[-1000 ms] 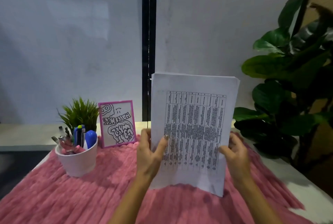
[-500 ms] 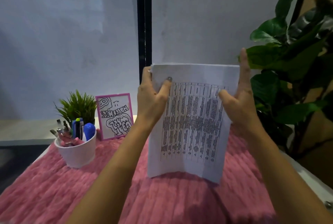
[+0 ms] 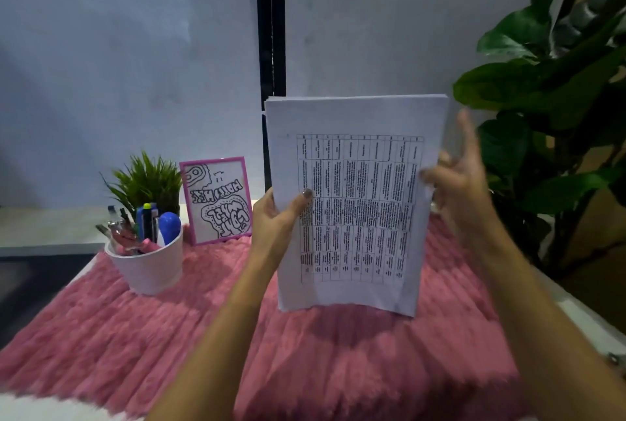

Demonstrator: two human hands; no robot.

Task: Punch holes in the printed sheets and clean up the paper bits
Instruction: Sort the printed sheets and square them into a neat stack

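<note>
I am holding the printed sheets (image 3: 355, 204) upright over the middle of the pink cloth (image 3: 135, 336); I cannot tell whether their lower edge is touching it. My left hand (image 3: 274, 221), having slid down from the top corner, is gripping the left edge, thumb in front. My right hand (image 3: 460, 177) is coming off the right edge, blurred, fingers spread and straight, holding nothing. Judgement: I am still squaring the stack, and punching is not under way. The table print is reading too small. The framed card (image 3: 218, 200) is showing mirrored lettering, not legible.
</note>
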